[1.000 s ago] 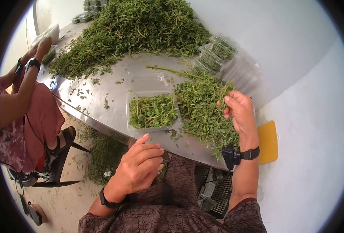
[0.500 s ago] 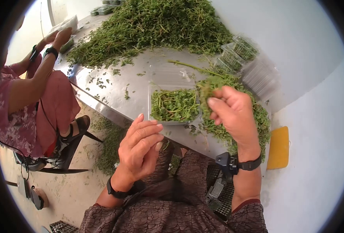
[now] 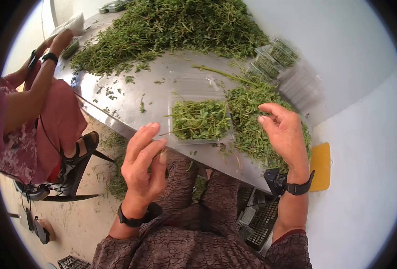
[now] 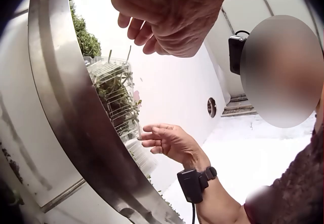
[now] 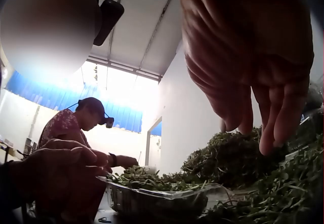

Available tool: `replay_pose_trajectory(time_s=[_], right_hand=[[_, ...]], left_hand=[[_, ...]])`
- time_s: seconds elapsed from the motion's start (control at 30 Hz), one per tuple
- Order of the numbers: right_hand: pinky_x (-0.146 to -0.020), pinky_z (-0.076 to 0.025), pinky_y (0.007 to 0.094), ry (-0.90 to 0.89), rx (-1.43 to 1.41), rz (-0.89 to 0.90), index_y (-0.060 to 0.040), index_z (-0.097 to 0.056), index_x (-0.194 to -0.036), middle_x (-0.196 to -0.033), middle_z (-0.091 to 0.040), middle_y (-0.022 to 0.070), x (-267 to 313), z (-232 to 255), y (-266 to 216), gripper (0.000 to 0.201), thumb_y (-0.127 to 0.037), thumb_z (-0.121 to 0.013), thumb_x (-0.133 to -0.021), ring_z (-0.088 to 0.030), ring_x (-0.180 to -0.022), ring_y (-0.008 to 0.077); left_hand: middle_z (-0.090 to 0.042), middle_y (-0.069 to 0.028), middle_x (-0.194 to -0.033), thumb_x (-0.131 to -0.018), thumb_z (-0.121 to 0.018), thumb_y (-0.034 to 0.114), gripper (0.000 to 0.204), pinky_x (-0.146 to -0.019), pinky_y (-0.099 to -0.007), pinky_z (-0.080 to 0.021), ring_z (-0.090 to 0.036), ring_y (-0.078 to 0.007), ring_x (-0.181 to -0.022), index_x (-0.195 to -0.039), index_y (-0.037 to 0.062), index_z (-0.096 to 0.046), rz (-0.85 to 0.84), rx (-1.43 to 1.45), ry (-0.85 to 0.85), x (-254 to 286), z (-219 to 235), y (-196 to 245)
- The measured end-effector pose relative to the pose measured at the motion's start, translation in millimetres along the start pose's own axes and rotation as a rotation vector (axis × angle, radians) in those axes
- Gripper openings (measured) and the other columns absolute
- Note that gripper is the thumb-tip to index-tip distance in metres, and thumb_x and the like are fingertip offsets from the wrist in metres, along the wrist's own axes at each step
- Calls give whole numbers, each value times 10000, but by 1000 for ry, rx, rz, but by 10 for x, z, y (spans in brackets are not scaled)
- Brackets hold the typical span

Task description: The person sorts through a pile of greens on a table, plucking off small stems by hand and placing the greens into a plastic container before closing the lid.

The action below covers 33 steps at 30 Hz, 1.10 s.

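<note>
A clear plastic clamshell box (image 3: 171,134) sits at the front of the metal table, its lid folded back. Leafy green stems (image 3: 200,119) fill it, a few long ones poking out over its left side. My right hand (image 3: 284,134) hovers over the loose pile of greens (image 3: 248,103) to the right, thumb and forefinger apart with nothing between them. Left of the box, by the table's front edge, my left hand (image 3: 142,163) hangs with relaxed fingers and holds nothing. In the right wrist view, the right hand's fingers (image 5: 268,127) point down above the greens.
A large heap of greens (image 3: 180,31) covers the back of the metal table (image 3: 131,96). Filled boxes (image 3: 281,53) and nested clear lids or boxes (image 3: 301,87) stand at the right wall. A yellow board (image 3: 320,168) leans there. Another person (image 3: 41,116) sits at the left.
My right hand carried a pinch of greens left to the box, let it go, and moved back right over the pile. Stems now stick out at the box's left. My left hand shifted slightly left.
</note>
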State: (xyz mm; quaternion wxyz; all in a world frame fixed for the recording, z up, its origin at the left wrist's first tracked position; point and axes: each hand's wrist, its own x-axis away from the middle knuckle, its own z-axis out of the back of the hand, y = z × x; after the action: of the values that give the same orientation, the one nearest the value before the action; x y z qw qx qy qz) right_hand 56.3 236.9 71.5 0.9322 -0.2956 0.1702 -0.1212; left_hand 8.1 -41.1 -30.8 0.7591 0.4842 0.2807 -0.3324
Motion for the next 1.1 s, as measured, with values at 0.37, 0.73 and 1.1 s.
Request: replay_pose_trajectory(time_s=[0.37, 0.73, 1.1], right_hand=[[-628, -491, 359, 33, 101, 149, 19, -681, -1001, -891, -684, 178, 143, 71, 142, 208, -61, -673, -809, -640, -679, 293], [-629, -517, 332, 56, -2, 299, 28, -680, -992, -965, -695, 174, 329, -151, 53, 190, 2, -675, -803, -664, -691, 277], [-621, -566, 317, 173, -132, 630, 27, -680, -1086, -1134, -663, 182, 799, -493, -490, 374, -22, -775, -728, -704, -750, 240]], left_hand=[[-645, -186, -1177, -766, -650, -91, 409, -983, -435, -481, -632, -336, -1078, -1162, 9, -640, 106, -74, -15, -103, -72, -47], [-654, -50, -764, -803, -669, -58, 163, -973, -452, -477, -636, -196, -708, -942, 27, -686, -54, -210, 15, -236, -66, -69], [-618, -34, -753, -726, -695, -67, 243, -876, -417, -517, -589, -180, -663, -943, 41, -672, -249, -67, 39, -139, 131, 445]])
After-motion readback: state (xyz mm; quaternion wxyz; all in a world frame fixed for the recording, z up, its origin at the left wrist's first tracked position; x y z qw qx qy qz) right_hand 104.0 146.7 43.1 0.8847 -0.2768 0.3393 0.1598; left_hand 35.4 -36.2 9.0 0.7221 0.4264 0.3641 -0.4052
